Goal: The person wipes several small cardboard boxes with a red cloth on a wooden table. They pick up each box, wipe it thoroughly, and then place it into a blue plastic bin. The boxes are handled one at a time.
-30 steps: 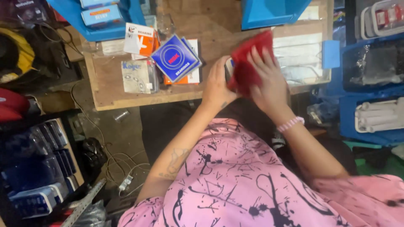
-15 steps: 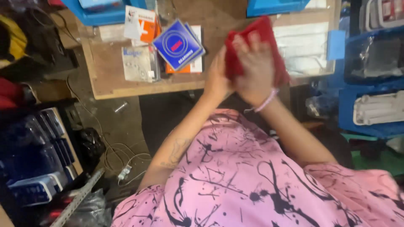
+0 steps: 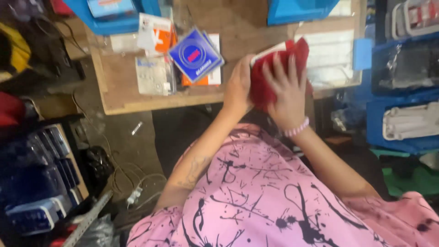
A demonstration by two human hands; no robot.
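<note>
Head view: both hands on a red cloth-wrapped flat object.
My left hand point(image 3: 238, 89) grips its edge and my right hand point(image 3: 287, 98) presses spread fingers on the red cloth point(image 3: 274, 68), over the wooden worktop point(image 3: 137, 103) front edge.

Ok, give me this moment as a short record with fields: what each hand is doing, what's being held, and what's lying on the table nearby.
Left hand: left hand holds the left side of a flat white item
Right hand: right hand presses a red cloth over that item, fingers spread
Held item: mostly covered by the cloth; only a pale edge shows
Surface: wooden table
Nearby: blue square box on small packets, left of the hands
Above: blue bin at the table's far edge
</note>
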